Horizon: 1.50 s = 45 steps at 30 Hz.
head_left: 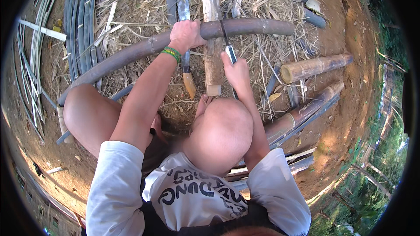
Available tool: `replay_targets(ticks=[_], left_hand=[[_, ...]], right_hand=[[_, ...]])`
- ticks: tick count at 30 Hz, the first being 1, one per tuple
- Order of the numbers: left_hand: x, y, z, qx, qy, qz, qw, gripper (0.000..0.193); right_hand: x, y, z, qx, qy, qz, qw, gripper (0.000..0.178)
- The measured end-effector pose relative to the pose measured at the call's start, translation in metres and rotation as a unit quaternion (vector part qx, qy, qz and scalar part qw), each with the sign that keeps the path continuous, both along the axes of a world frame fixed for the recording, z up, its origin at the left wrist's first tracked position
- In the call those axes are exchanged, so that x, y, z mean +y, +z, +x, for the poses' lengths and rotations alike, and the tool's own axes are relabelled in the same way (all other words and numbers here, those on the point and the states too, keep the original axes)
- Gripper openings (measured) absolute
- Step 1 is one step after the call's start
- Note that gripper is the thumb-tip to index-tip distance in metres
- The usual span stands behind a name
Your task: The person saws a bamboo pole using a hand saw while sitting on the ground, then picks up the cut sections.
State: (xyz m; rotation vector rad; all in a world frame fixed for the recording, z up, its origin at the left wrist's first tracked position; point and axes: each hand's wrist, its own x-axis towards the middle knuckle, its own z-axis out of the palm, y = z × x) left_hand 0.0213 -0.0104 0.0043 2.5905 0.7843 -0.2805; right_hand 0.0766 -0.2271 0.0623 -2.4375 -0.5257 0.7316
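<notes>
A long dark bamboo pole (258, 26) lies crosswise in front of me, over a short split wooden log (213, 67). My left hand (187, 34) is closed over the pole, just left of the log. In my right hand (237, 72) is the pale and dark handle of a handsaw (230, 54). Its thin dark blade crosses the pole just right of the log, touching it; how deep it sits I cannot tell. Beside the log, under my left wrist, lies a machete (189, 84) with a wooden handle and a shiny blade.
Dark bamboo strips (81, 22) and thin pale slivers (37, 61) lie at the left. A thick bamboo piece (317, 67) and a longer bamboo length (302, 111) lie at the right. Dry shavings (135, 2) cover the ground ahead. My bent knees flank the near side.
</notes>
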Motion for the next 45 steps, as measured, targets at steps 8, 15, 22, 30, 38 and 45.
replay_targets(ticks=[8,15,22,30,38,45], left_hand=[[-0.012,0.009,0.006,0.0,0.005,0.002,1.0,0.063],[0.007,0.007,-0.013,0.027,0.018,0.002,0.999,0.059],[-0.018,0.003,0.009,-0.018,0.02,0.016,0.999,0.058],[-0.004,0.001,0.004,0.005,-0.005,0.021,1.0,0.061],[-0.001,-0.001,0.005,0.022,0.01,-0.002,1.0,0.067],[-0.013,-0.007,-0.013,0.0,0.033,0.02,0.999,0.057]], right_hand=[[-0.053,-0.023,-0.028,-0.01,-0.047,-0.028,0.998,0.059],[-0.068,-0.014,-0.029,0.067,-0.017,0.034,0.997,0.061],[-0.031,-0.021,0.012,-0.002,-0.01,0.018,1.0,0.065],[-0.132,-0.05,-0.038,0.084,-0.061,0.035,0.994,0.057],[0.001,-0.014,0.013,0.052,-0.028,0.002,0.998,0.055],[-0.086,-0.019,-0.023,0.079,-0.022,-0.002,0.997,0.052]])
